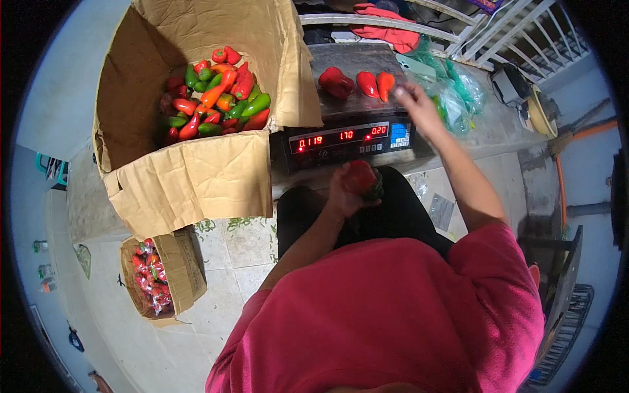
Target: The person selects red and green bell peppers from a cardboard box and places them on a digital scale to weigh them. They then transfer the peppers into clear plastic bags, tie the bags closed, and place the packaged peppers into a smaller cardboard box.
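My left hand (341, 194) is wrapped round a large red pepper (360, 178) above my lap; its lower right side looks dark green in the shadow. Beyond it is a digital scale (347, 139) with a lit red display. On the scale's dark plate lie a red pepper (336, 82), a second, smaller red pepper (367, 84) and a slim orange pepper (385, 85). My right hand (417, 107) hovers just right of the orange one, fingers apart and slightly blurred, with nothing visible in them.
At the left stands a big open cardboard box (190, 190) with several red, orange and green peppers (219, 98). A smaller box (187, 268) on the floor contains bagged red peppers (151, 278). Clear plastic bags (455, 105) lie right of the scale, near a white railing (517, 33).
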Motion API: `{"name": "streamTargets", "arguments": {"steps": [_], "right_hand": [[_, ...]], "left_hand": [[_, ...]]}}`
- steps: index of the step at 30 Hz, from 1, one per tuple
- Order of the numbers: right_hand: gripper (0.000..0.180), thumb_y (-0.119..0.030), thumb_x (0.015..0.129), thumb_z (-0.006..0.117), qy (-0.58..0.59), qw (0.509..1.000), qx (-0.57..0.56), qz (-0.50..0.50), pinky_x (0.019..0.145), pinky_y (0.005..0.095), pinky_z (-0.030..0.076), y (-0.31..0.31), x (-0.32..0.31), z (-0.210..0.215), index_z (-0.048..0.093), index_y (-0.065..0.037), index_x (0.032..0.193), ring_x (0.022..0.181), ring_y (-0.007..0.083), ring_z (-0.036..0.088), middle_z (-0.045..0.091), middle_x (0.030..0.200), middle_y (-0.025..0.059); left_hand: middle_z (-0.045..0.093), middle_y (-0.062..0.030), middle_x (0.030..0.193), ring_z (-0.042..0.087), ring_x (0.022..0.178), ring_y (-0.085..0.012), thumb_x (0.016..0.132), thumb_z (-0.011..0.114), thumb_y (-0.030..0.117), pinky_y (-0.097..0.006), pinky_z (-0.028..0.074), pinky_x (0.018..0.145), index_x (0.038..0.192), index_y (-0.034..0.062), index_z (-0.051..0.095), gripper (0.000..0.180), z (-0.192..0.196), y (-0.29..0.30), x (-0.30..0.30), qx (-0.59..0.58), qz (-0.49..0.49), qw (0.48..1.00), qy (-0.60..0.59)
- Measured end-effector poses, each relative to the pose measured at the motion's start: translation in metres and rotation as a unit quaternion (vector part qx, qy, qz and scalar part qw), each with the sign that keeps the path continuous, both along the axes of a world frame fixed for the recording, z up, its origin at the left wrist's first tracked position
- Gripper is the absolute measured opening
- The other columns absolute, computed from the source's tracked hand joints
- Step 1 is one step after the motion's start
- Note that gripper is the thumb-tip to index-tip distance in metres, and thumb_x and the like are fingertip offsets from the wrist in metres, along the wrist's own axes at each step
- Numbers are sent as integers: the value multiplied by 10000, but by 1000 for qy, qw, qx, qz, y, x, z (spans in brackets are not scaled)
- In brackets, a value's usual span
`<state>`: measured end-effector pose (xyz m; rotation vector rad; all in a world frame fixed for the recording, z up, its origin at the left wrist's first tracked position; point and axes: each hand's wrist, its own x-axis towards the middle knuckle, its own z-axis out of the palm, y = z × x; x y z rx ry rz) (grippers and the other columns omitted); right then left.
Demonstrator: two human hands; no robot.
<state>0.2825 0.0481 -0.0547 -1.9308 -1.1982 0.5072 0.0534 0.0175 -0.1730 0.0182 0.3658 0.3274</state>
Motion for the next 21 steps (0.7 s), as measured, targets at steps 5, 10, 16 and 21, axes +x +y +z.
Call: {"name": "streamTargets", "arguments": {"steps": [5, 10, 16, 21], "right_hand": [[631, -155, 806, 617, -109, 949, -83, 284, 877, 336, 400, -72, -60, -34, 289, -19, 1328, 1029, 222, 482, 445, 1181, 158], [866, -407, 705, 693, 47, 954, -136, 264, 1003, 395, 299, -105, -58, -68, 247, -24, 1342, 1223, 334, 340, 328, 1307, 220], [1043, -498, 611, 734, -52, 945, -91, 310, 1020, 410, 278, -106, -74, -50, 189, -15, 1357, 1235, 350, 313, 269, 1324, 240], [954, -450, 626, 739, 60, 963, -75, 253, 1005, 394, 299, -104, -90, -59, 251, -25, 1327, 1194, 314, 376, 348, 1276, 214]], "left_hand": [[544, -118, 1120, 500, 1035, -321, 697, 499, 574, -617, 339, 838, 1085, 140, 535, 583, 2, 1, -1, -15, -12, 1000, -15], [565, -108, 1060, 504, 1030, -304, 708, 506, 588, -577, 353, 861, 1080, 130, 538, 591, 11, -1, -3, -4, 33, 999, -12], [508, -94, 1164, 453, 1101, -263, 793, 487, 518, -430, 320, 973, 1166, 124, 467, 542, 19, -3, 0, 9, 93, 995, 23], [501, -80, 1170, 471, 1081, -247, 837, 463, 485, -420, 364, 937, 1190, 129, 446, 502, 19, -8, 6, 35, 107, 990, 88]]}}
